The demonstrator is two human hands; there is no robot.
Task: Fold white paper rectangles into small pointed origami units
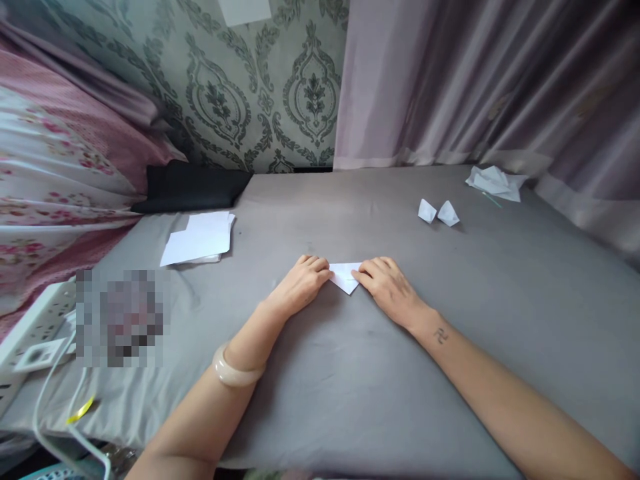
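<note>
A folded sheet of white paper point(346, 273) lies on the grey cloth between my hands, its lower edge coming to a point toward me. My left hand point(306, 280) grips its left end, fingers curled over the far edge and the thumb on top. At the right end, my right hand point(389, 283) holds it the same way, thumb pressing on the paper. The ends of the paper are hidden under my fingers.
Two small folded paper shapes point(427, 211) stand at the back right, near crumpled paper point(495, 183). To the left are stacked white sheets point(200, 237), a folded black cloth point(193, 185), and a power strip point(35, 333) with white cables point(50, 383).
</note>
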